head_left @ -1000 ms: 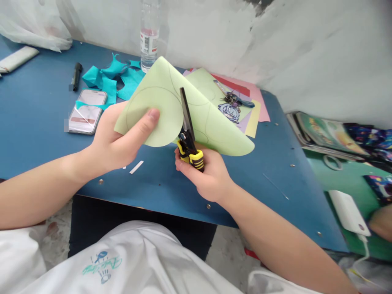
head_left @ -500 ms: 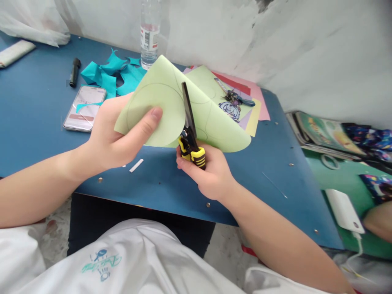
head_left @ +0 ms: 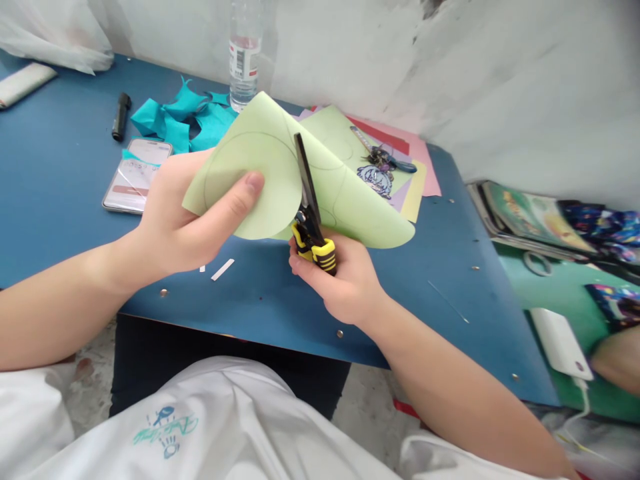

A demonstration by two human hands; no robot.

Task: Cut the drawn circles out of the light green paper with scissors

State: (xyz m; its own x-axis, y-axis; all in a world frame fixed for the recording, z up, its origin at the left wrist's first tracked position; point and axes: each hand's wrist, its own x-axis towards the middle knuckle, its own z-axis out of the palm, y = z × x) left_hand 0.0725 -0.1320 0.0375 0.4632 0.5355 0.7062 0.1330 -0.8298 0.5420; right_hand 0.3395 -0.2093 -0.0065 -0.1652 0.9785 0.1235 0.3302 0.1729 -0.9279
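A light green sheet of paper [head_left: 255,153] with drawn curved lines is held up over the blue table. My left hand [head_left: 200,220] pinches it, the thumb on top and the other fingers hidden behind. Black-and-yellow scissors [head_left: 311,190] sit in my right hand [head_left: 345,277], which is closed round their handles. Their long blade points upward across the paper's face, along a cut edge beside a drawn curve. The other blade is hidden behind the sheet.
Behind the sheet are teal paper scraps [head_left: 210,127], a phone [head_left: 135,180], a black marker [head_left: 121,117] and a water bottle [head_left: 244,73]. Coloured papers [head_left: 420,187] with keys [head_left: 383,159] lie right of them. A white power bank [head_left: 560,343] rests on the green table [head_left: 520,283], near another person's arm [head_left: 620,360].
The paper's left part has shifted slightly left and down with my left hand. My right hand and the scissors have barely moved.
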